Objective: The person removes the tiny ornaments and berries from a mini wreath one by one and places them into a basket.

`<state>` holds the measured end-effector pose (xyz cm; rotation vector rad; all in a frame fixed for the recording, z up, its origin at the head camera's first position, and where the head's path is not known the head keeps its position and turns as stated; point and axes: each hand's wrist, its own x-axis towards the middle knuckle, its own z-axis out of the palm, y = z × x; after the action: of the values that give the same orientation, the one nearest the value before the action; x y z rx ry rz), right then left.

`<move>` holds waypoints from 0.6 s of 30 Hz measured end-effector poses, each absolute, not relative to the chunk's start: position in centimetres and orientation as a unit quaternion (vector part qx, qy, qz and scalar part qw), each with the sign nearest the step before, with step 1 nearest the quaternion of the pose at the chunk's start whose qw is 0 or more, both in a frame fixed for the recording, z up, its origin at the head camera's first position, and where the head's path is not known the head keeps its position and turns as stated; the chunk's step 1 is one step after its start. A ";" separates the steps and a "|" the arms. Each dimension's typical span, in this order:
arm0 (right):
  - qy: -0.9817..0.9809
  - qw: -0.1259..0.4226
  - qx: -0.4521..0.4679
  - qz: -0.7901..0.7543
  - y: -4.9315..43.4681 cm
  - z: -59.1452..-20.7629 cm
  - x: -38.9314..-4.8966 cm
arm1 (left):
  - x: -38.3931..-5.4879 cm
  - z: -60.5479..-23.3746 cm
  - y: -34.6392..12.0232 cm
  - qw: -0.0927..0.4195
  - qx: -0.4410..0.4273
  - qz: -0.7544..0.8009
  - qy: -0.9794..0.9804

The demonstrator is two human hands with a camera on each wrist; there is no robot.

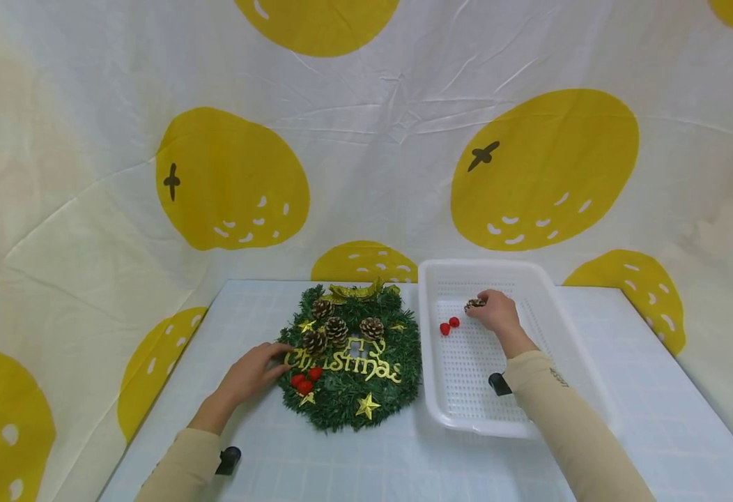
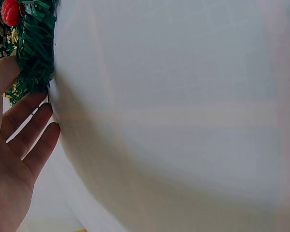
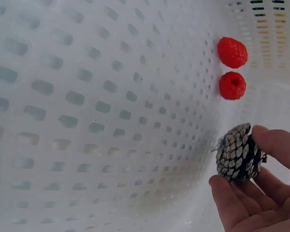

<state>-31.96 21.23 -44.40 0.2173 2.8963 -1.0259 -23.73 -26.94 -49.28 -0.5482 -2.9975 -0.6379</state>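
A green Christmas wreath [image 1: 398,394] lies on the table, with gold lettering [image 1: 366,366], gold stars, several pine cones [image 1: 371,328] and red berries [image 1: 304,388] on it. My left hand [image 1: 252,373] is at its left edge. In the left wrist view the wreath's edge [image 2: 36,53] sits between my thumb and fingers. My right hand [image 1: 498,317] is inside the white plastic basket [image 1: 467,423] and holds a pine cone [image 3: 239,153] between thumb and fingers, its scales pale-tipped. Two red raspberry-like berries [image 3: 232,86] lie on the basket's floor near it.
The basket stands to the right of the wreath, its rim close to the greenery. A gold ribbon bow [image 1: 357,291] tops the wreath. Behind the pale blue table [image 1: 316,467] hangs a white cloth [image 1: 379,174] printed with yellow fruit.
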 end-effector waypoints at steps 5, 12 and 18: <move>0.950 0.030 0.049 -0.308 21.4 -44.8 -32.2 | -23.7 -49.0 -26.8 0.013 -0.177 -0.206 -0.962; 0.957 0.037 0.038 -0.286 21.6 -45.3 -32.5 | -23.8 -49.1 -26.8 0.012 -0.172 -0.202 -0.964; 0.958 0.047 0.040 -0.279 21.6 -45.1 -32.4 | -23.7 -49.1 -26.8 0.013 -0.175 -0.204 -0.963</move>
<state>-32.45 21.58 -45.13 0.1229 2.9236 -0.8518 -23.68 -26.77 -49.06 -0.5453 -3.0010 -0.6365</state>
